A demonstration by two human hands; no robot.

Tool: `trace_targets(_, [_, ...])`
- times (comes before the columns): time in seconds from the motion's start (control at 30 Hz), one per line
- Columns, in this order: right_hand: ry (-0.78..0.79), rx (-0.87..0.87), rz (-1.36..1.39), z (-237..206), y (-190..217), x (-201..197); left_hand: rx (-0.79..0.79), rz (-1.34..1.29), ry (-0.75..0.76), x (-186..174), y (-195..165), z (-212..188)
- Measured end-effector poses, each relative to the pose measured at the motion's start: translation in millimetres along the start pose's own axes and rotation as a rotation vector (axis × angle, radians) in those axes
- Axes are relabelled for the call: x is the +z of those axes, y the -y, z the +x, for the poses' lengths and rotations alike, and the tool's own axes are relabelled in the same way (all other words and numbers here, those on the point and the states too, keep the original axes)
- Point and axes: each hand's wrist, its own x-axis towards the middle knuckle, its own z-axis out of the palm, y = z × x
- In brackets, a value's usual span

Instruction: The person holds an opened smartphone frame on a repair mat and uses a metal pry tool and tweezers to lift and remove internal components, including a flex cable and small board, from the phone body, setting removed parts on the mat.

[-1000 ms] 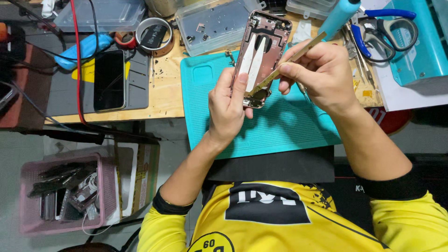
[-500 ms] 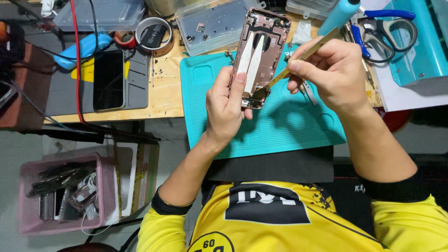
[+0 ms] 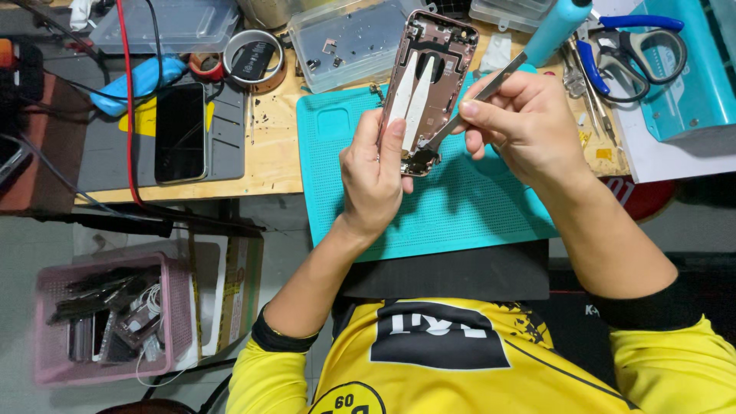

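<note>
Above the teal mat (image 3: 475, 207), I see the left hand (image 3: 376, 180) gripping an opened phone housing (image 3: 425, 84) while the right hand (image 3: 529, 126) pinches tweezers (image 3: 460, 123) at its lower end.

A black phone (image 3: 181, 132) lay on a grey mat (image 3: 222, 146) on the wooden bench (image 3: 272, 157), near a tape roll (image 3: 253, 58). Blue-handled scissors (image 3: 625, 46) lay at the far right. A pink basket (image 3: 107, 318) held what looked like phone parts.

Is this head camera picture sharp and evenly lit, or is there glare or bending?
Head view: bright, even light; the phone housing in the left hand and the tweezers in the right hand look sharp; soft shadows on the teal mat; edges bend slightly.
</note>
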Motion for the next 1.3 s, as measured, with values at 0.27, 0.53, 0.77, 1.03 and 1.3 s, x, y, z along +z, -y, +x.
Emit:
trace_targets(0.27, [-0.002, -0.049, -0.012, -0.5, -5.7, 1.3, 0.014, 0.035, -0.049, 2.2, 5.3, -2.1])
trace_targets(0.53, [-0.072, -0.116, -0.079, -12.9, -4.7, 10.8, 0.009, -0.092, -0.099, 4.5, 9.9, -1.9])
trace_targets(0.77, [-0.104, -0.184, -0.089, -16.0, -5.3, 14.2, -0.018, -0.175, -0.107, 4.9, 12.5, -2.3])
trace_targets(1.03, [-0.108, -0.264, -0.152, -22.0, -6.8, 13.5, -0.004, -0.061, -0.147, 6.2, 10.0, -5.3])
trace_targets(1.3, [-0.055, -0.201, -0.11, -18.7, -3.2, 10.5, 0.006, -0.08, -0.134, 4.7, 9.7, -3.9])
